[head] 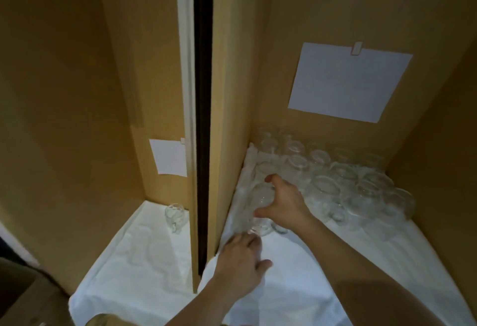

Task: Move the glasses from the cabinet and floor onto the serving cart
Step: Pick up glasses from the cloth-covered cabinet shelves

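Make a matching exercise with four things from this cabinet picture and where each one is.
Things:
1. single glass
2. group of glasses
3. large paper sheet
4. right hand

Places:
A. on the back wall of the right compartment
B. around a glass near the divider
C. alone in the left compartment
D. crowded at the back of the right compartment

Pairs: 1-C, 2-D, 3-A, 4-B

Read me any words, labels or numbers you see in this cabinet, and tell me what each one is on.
None can be read.
Large sheet on the right compartment's back wall: looks blank, any print too faint to read.
Small sheet on the left compartment's wall: looks blank too.
Glasses: no visible marks or labels.
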Tool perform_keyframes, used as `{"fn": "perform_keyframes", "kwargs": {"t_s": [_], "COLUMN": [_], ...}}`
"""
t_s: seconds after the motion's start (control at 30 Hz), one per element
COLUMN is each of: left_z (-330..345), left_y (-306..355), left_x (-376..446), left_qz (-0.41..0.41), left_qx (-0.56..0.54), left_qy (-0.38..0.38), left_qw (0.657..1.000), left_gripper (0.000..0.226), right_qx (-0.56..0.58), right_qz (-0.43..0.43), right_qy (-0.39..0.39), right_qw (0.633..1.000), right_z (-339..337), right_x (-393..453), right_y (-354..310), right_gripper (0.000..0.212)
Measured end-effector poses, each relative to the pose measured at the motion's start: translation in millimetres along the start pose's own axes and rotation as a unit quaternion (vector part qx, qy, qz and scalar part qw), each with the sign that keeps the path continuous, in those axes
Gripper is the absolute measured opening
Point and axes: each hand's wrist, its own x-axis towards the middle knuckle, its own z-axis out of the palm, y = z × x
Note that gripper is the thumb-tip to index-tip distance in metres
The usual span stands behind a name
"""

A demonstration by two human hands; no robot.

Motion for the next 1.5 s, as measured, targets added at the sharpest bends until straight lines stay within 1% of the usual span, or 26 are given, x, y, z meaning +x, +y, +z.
{"fn": "perform_keyframes", "kwargs": {"t_s": [0.07,0.17,0.2,0.3,0.43,0.5,0.63,0.7,0.77,0.87,0.93,1.0,1.07,1.17,1.27,1.37,1.5], "left_z": [1,10,12,18,16,10,9,8,-1,-16,-24,-31,-40,-53,-64,-72,-79], "left_y": [-4,-11,-13,-19,-20,-17,-13,-10,-8,-5,-7,-15,-30,-58,-92,-125,-160], "left_x": [-1,0,1,4,0,0,-10,-24,-39,-67,-93,-122,-151,-198,-233,-249,-254], "left_qz": [0.017,0.033,0.038,0.048,0.065,0.064,0.065,0.061,0.053,0.039,0.026,0.008,-0.003,-0.032,-0.055,-0.091,-0.103], "left_qx": [-0.02,-0.025,-0.024,-0.025,-0.012,0.004,0.02,-0.01,-0.063,-0.154,-0.196,-0.207,-0.191,-0.171,-0.126,-0.105,-0.105], "left_qy": [0.003,0.041,0.042,0.006,0.008,-0.001,-0.038,-0.073,-0.096,-0.098,-0.085,-0.054,-0.037,-0.057,-0.069,-0.077,-0.084], "left_qw": [1.0,0.998,0.998,0.999,0.998,0.998,0.997,0.995,0.992,0.982,0.977,0.977,0.981,0.983,0.988,0.987,0.986], "left_gripper": [0.066,0.073,0.076,0.081,0.067,0.064,0.062,0.067,0.071,0.061,0.058,0.056,0.053,0.052,0.052,0.055,0.055], "right_qx": [-0.004,0.007,0.003,-0.02,-0.004,-0.002,-0.038,-0.056,-0.062,-0.051,-0.04,-0.029,-0.018,0.017,0.048,0.067,0.068], "right_qz": [0.021,0.041,0.039,0.037,0.102,0.128,0.189,0.205,0.214,0.232,0.244,0.245,0.242,0.241,0.233,0.218,0.211], "right_qy": [0.009,0.029,0.037,0.059,0.088,0.088,0.073,0.06,0.053,0.034,0.022,0.016,0.021,0.01,-0.003,-0.019,-0.041], "right_qw": [1.0,0.999,0.999,0.997,0.991,0.988,0.979,0.975,0.973,0.971,0.969,0.969,0.97,0.97,0.971,0.973,0.974], "right_z": [7,14,17,28,41,41,32,30,31,43,59,78,96,123,146,164,182], "right_x": [5,7,6,-5,-45,-67,-109,-132,-155,-194,-222,-250,-272,-294,-300,-299,-293], "right_y": [-6,-8,-9,-10,-3,1,6,3,-4,-20,-31,-44,-57,-81,-112,-140,-164], "right_gripper": [0.093,0.09,0.089,0.09,0.103,0.104,0.1,0.094,0.087,0.079,0.076,0.073,0.071,0.07,0.07,0.068,0.064]}}
